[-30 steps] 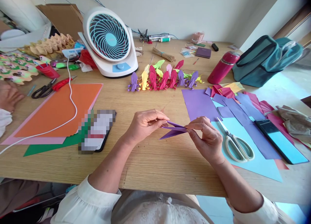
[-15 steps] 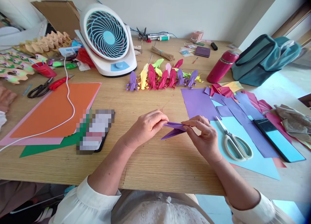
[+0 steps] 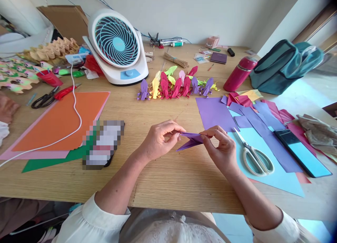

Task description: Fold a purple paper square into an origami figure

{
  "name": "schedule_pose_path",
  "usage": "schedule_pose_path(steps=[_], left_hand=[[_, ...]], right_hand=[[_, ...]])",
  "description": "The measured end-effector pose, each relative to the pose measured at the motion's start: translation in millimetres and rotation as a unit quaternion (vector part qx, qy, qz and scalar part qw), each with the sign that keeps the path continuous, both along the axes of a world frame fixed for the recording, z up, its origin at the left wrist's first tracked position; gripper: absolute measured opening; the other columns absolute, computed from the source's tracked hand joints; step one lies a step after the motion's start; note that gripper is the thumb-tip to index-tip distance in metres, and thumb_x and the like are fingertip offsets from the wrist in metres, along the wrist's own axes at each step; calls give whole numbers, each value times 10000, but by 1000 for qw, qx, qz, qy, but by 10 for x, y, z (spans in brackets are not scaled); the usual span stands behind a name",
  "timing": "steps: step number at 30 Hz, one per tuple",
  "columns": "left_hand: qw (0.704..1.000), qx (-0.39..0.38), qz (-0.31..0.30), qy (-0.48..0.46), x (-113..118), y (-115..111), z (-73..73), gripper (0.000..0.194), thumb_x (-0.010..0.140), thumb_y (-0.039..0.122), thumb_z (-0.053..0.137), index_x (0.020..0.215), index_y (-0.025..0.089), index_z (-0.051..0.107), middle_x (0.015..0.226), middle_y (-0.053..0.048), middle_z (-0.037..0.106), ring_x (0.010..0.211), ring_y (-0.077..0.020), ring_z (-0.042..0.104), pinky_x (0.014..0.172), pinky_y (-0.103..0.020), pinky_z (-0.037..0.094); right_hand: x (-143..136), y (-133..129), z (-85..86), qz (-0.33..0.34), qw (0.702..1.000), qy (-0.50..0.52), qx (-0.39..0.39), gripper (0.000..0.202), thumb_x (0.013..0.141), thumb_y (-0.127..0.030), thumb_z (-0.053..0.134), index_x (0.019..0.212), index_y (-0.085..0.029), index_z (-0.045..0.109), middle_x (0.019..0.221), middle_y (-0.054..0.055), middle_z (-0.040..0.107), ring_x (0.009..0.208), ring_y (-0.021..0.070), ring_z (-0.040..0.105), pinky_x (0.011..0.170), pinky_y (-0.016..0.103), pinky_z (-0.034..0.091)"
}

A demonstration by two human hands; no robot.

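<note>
A folded piece of purple paper [image 3: 191, 140] is held above the table between my two hands, with pointed flaps spread toward the left. My right hand [image 3: 220, 148] pinches its right end between thumb and fingers. At the upper left tip, the thumb and fingertips of my left hand [image 3: 163, 139] close on the paper's edge. Beyond my hands stands a row of folded paper insects [image 3: 177, 86] in purple, yellow, red, pink and green. Scissors [image 3: 256, 158] with pale handles lie to the right of my right hand, on a light blue sheet [image 3: 276, 181].
Orange sheets [image 3: 63, 123] and a phone [image 3: 104, 144] lie to the left. A white fan [image 3: 117, 46] stands behind. At right are purple paper pieces [image 3: 216, 113], another phone [image 3: 302, 153], a red bottle [image 3: 240, 74] and a teal bag [image 3: 276, 71]. Another person's hand [image 3: 7, 107] shows at the left edge.
The folded purple paper and my right hand have shifted very slightly to the right. My left thumb and fingers have loosened a little at the tip. The other person's hand shows slightly more.
</note>
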State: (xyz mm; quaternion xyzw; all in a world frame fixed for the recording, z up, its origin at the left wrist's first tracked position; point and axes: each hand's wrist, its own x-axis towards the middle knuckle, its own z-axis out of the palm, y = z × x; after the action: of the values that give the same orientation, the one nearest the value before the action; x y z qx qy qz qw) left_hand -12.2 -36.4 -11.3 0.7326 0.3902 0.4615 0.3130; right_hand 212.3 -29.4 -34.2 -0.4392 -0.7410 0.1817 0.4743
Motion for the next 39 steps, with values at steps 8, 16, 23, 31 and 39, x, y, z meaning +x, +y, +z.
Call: schedule_pose_path(steps=[8, 16, 23, 31, 39], left_hand=[[999, 14, 25, -24, 34, 20, -8, 80, 852, 124, 677, 905, 164, 722, 860, -43, 672, 774, -121, 659, 670, -192, 580], [997, -37, 41, -54, 32, 24, -46, 40, 847, 181, 704, 876, 169, 729, 852, -42, 705, 741, -133, 679, 665, -216, 589], [988, -117, 20, -102, 50, 15, -72, 59, 853, 209, 707, 882, 159, 720, 809, -18, 744, 693, -129, 736, 688, -211, 617], [987, -96, 18, -129, 97, -23, -83, 84, 853, 211, 720, 924, 167, 729, 840, -30, 768, 726, -149, 758, 706, -218, 628], [953, -203, 14, -226, 194, -46, -90, 154, 800, 276, 792, 874, 148, 747, 839, -35, 774, 779, -154, 750, 771, -241, 626]], right_hand=[[-7, -23, -7, 10, 1000, 2, 2, 124, 910, -174, 606, 823, -248, 654, 793, 9, 658, 744, 191, 578, 754, 394, 440], [-23, -42, 9, 22, 999, 0, 30, 129, 904, -144, 611, 871, -253, 671, 800, 10, 656, 747, 193, 585, 748, 396, 440], [-24, -48, 16, 32, 999, -4, 38, 129, 903, -139, 620, 909, -251, 684, 815, 16, 648, 764, 193, 591, 743, 396, 439], [-55, -49, 1, 52, 999, 2, 13, 95, 915, -194, 654, 922, -269, 712, 796, 7, 642, 753, 187, 588, 739, 386, 445], [-64, -61, -27, 48, 998, 4, 36, 109, 908, -174, 678, 946, -268, 718, 800, 2, 635, 751, 174, 589, 742, 381, 442]])
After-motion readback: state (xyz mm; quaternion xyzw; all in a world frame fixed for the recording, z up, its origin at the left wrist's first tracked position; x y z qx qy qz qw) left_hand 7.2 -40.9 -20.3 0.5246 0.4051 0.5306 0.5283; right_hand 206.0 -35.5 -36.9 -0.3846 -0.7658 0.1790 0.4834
